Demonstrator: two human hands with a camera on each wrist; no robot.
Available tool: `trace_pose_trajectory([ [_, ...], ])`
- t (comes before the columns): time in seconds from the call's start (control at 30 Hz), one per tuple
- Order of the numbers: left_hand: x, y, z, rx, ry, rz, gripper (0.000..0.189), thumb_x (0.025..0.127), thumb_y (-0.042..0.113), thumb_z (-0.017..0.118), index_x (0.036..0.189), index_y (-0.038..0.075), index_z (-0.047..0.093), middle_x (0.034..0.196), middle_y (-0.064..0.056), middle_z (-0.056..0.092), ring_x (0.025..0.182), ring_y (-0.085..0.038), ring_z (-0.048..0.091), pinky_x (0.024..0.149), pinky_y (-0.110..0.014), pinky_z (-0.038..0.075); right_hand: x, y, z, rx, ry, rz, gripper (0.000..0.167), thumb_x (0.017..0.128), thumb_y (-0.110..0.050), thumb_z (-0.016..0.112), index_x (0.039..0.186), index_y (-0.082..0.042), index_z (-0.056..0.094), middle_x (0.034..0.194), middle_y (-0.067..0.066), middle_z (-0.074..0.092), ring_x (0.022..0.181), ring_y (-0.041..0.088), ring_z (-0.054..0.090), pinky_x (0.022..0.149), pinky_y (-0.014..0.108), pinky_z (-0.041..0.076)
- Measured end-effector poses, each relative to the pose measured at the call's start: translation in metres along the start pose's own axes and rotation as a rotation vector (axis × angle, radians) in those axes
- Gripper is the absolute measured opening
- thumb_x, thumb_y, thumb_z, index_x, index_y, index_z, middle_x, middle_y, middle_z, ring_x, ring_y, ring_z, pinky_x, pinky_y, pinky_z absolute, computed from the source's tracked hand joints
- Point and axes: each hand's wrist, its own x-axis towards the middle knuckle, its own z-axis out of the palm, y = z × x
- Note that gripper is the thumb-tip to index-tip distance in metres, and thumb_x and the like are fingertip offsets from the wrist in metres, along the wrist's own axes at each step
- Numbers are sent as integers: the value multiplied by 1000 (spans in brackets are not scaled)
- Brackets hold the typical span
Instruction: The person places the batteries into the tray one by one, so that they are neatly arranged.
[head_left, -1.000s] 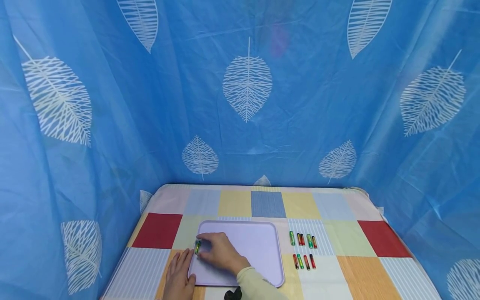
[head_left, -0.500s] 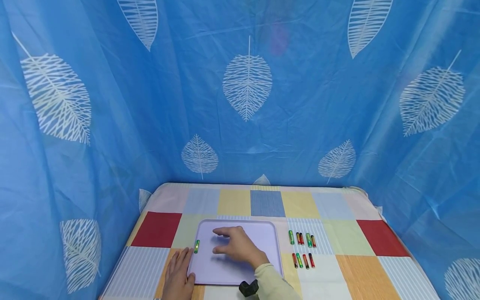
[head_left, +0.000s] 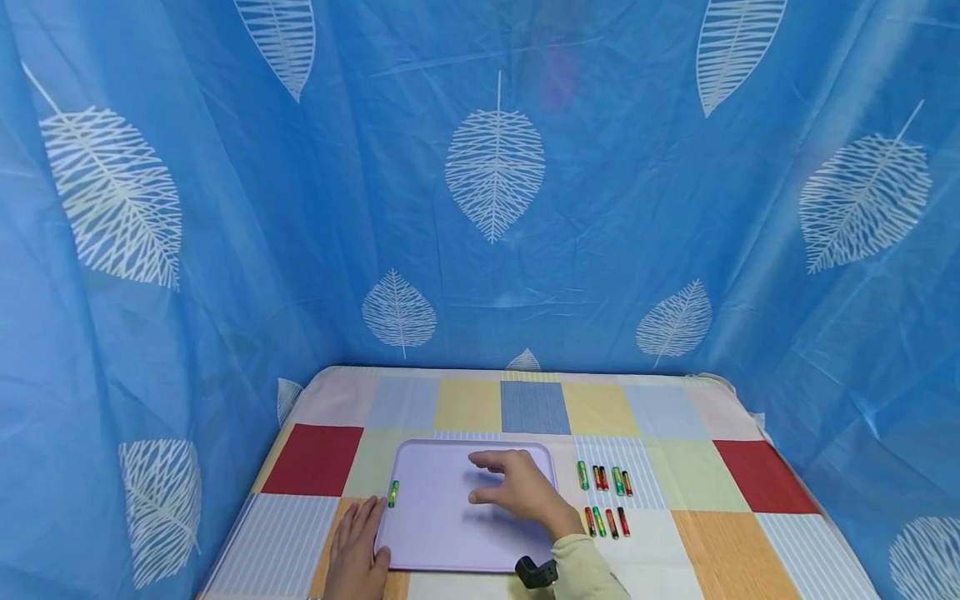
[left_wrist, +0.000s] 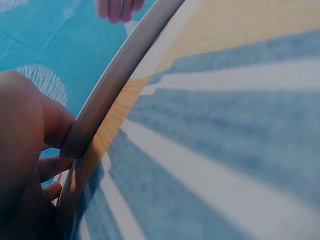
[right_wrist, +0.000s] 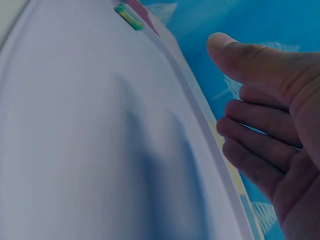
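Note:
A pale lilac tray [head_left: 450, 533] lies on the table, with one green battery [head_left: 393, 493] near its left edge. My left hand [head_left: 358, 546] rests at the tray's left front corner, fingers fairly straight; in the left wrist view its thumb [left_wrist: 55, 117] touches the tray's rim [left_wrist: 120, 75]. Above the tray's right half hovers my right hand [head_left: 517, 487], thumb and fingers spread apart with nothing between them. The right wrist view shows that hand [right_wrist: 270, 120] beside the tray [right_wrist: 75, 125], with the green battery [right_wrist: 129, 17] at the far end.
Right of the tray lie two rows of green and red batteries, among them a green battery [head_left: 582, 475] in the back row and a red-and-black battery [head_left: 624, 522] in the front row. A patchwork cloth [head_left: 712, 542] covers the table. Blue leaf-patterned curtains [head_left: 585, 208] surround it.
My right hand has let go of the green battery at the tray's left edge and moved right across the tray. The left hand has stayed in place.

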Motion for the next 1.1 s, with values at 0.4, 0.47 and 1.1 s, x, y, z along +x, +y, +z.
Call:
trace_pose_trajectory([
  [0.4,2,3,-3,4,-74,-82,73,91,0,65,162,-3,46,168,-31,41,159,-57,20,127,-80,12,-37,17,-35,8,59,84,59,89,-28,92,139,-3,74,140,11,76,129,39,73,109,56,60],
  [0.47,2,2,-3,3,-81,-89,73,92,1,65,162,-3,46,169,-30,41,159,-57,20,127,-80,11,-44,19,-40,7,70,101,58,89,-28,92,139,-2,74,139,11,76,128,39,73,109,57,60],
  [1.1,3,1,-2,10,-54,-48,73,91,0,65,161,-3,47,167,-30,43,158,-57,23,125,-80,16,-99,46,-90,-64,164,230,61,88,-26,93,142,-6,73,140,12,76,127,38,74,106,54,62],
])
